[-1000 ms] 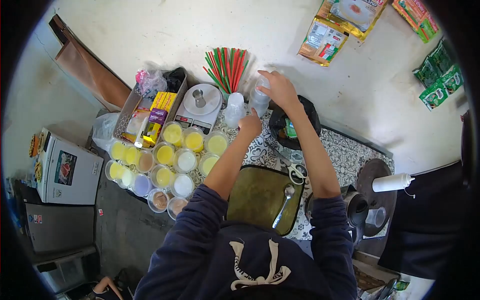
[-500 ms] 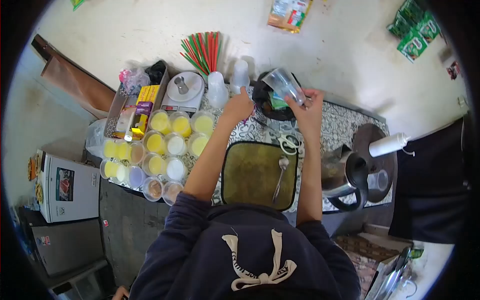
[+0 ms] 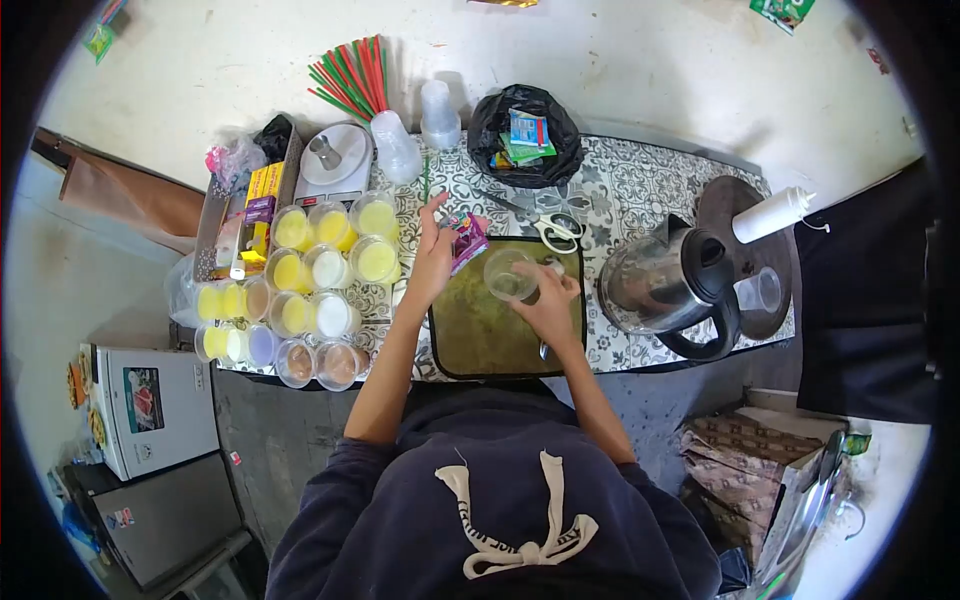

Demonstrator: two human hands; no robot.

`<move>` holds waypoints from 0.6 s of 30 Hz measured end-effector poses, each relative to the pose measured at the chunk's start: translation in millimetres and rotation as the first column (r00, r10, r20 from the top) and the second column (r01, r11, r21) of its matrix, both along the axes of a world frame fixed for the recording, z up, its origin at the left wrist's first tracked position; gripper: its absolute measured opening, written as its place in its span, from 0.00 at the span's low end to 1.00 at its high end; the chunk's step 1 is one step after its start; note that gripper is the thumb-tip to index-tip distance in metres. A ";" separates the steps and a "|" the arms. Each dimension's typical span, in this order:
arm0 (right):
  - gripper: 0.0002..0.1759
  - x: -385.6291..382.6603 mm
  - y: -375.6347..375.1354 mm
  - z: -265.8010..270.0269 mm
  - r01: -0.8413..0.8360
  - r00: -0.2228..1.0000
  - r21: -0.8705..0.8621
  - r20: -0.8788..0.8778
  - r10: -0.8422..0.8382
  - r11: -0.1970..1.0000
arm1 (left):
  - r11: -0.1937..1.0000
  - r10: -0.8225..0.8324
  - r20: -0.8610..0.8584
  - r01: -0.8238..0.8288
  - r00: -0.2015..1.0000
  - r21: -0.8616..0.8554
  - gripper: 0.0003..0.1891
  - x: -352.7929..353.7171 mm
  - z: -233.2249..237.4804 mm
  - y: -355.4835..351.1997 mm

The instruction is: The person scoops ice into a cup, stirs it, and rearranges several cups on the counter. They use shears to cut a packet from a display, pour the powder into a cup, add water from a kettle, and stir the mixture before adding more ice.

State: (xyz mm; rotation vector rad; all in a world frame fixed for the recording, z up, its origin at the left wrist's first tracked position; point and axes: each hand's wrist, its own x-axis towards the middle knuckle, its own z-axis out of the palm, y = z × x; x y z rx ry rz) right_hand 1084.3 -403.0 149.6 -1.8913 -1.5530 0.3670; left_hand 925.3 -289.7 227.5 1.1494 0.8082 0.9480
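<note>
My left hand has its fingers closed on a purple sachet, near the upper left corner of the dark green mat. Over the mat, my right hand holds a clear empty-looking plastic cup by its side. A spoon lies on the mat, mostly hidden under my right hand. White-handled scissors lie just above the mat. Many filled cups, such as a yellow one, stand in rows to the left of my left forearm.
A black bag with wrappers, stacked clear cups, straws and a scale stand along the back. At the right are a metal kettle, a white squeeze bottle and another cup. A box sits at the left.
My right hand has brought the cup from beside the black bag down over the mat. My left hand has moved down from the stacked cups, and the purple sachet now shows clearly. The view has shifted.
</note>
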 end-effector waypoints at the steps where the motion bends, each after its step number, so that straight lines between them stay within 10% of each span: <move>1: 0.28 1.0 0.7 -9.4 -0.004 1.000 0.026 -0.024 0.005 1.000 | 0.995 -0.006 -0.275 0.032 0.961 0.090 0.28 -5.2 -11.3 7.3; 6: 0.37 8.5 -11.7 6.9 -0.037 0.994 0.016 0.106 0.035 0.999 | 0.977 0.098 -0.272 -0.040 0.957 0.210 0.31 0.2 -15.0 -1.3; 8: 0.37 15.3 -14.9 36.8 -0.038 0.987 0.080 0.159 0.025 0.996 | 0.991 -0.132 0.171 0.134 0.976 0.000 0.32 0.1 -14.4 -1.6; 14: 0.20 2.3 21.0 121.3 -0.162 0.915 0.266 -0.321 0.245 0.950 | 0.907 -0.261 -0.050 0.263 0.964 0.327 0.40 16.1 13.3 -23.4; 18: 0.17 6.1 37.4 121.5 -0.196 0.943 0.328 -0.197 0.269 0.924 | 0.942 -0.285 -0.081 0.295 0.955 0.159 0.40 20.8 25.3 -26.7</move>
